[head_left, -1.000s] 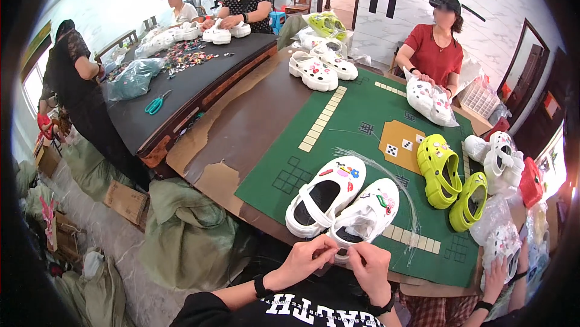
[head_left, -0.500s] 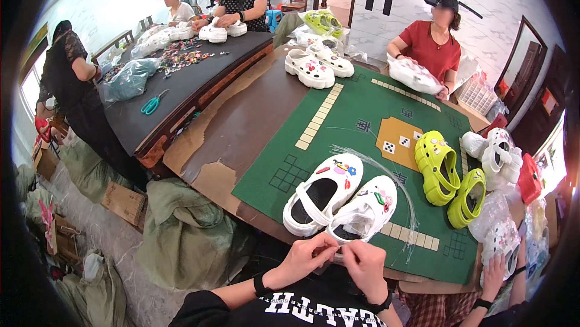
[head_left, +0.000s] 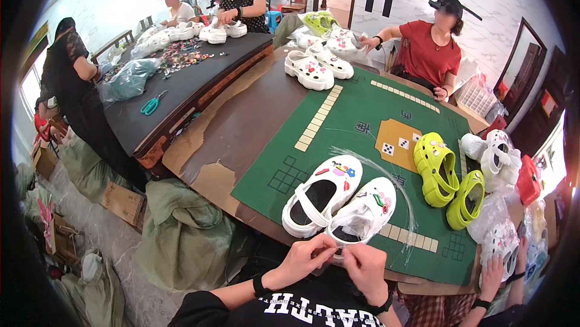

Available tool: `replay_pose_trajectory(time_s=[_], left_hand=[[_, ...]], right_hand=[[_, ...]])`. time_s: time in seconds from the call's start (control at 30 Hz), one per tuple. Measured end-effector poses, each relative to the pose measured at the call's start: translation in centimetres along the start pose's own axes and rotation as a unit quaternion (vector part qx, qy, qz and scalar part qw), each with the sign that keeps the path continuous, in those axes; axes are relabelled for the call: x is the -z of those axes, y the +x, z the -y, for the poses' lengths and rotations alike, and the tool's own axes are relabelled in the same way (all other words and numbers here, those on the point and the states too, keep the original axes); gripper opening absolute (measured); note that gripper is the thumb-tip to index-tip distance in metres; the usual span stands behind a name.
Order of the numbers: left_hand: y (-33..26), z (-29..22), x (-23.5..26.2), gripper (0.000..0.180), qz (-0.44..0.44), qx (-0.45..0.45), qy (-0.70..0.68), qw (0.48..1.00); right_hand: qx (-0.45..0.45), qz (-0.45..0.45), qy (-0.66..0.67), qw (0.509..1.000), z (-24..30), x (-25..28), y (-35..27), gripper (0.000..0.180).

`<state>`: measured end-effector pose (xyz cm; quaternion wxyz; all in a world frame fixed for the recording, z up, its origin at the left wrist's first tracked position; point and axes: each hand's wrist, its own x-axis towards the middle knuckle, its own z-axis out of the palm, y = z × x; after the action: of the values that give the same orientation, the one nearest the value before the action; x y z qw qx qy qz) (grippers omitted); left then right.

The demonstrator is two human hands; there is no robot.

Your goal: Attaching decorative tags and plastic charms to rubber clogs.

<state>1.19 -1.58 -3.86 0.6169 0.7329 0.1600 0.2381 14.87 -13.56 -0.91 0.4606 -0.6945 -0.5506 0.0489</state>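
Observation:
My left hand (head_left: 308, 259) and my right hand (head_left: 366, 266) meet at the near table edge, fingertips pinched together on a small clear plastic piece (head_left: 337, 256) at the heel of a white clog. A pair of white clogs with colourful charms lies just beyond on the green mat (head_left: 362, 109): the left one (head_left: 321, 194) empty, the right one (head_left: 364, 211) stuffed with clear plastic and touching my fingers. What exactly my fingers pinch is too small to tell.
A lime-green clog pair (head_left: 450, 179) lies to the right, with white clogs (head_left: 495, 152) and bagged shoes at the right edge. More white clogs (head_left: 317, 67) sit far across. A person in red (head_left: 432, 49) sits opposite. Others work at a dark table (head_left: 175, 85) holding scissors (head_left: 151, 105). Sacks (head_left: 175, 230) lie on the floor.
My hands stay pinched together at the clog's heel, barely shifting. The person in red has moved the white clogs they held and now reaches left toward the pile.

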Motion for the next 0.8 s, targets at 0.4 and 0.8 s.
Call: replay_pose_trajectory(time_s=[0.4,0.8], left_hand=[[-0.14,-0.06,-0.06,0.009,-0.019,-0.012,0.002,1.0],[-0.23,0.21,0.13,0.009,-0.007,0.006,-0.021,1.0]], right_hand=[[0.022,0.022,-0.005,1.0,0.31,-0.76,0.16,0.006],[-0.02,-0.004,-0.046,0.999,0.03,-0.47,0.35,0.006]])
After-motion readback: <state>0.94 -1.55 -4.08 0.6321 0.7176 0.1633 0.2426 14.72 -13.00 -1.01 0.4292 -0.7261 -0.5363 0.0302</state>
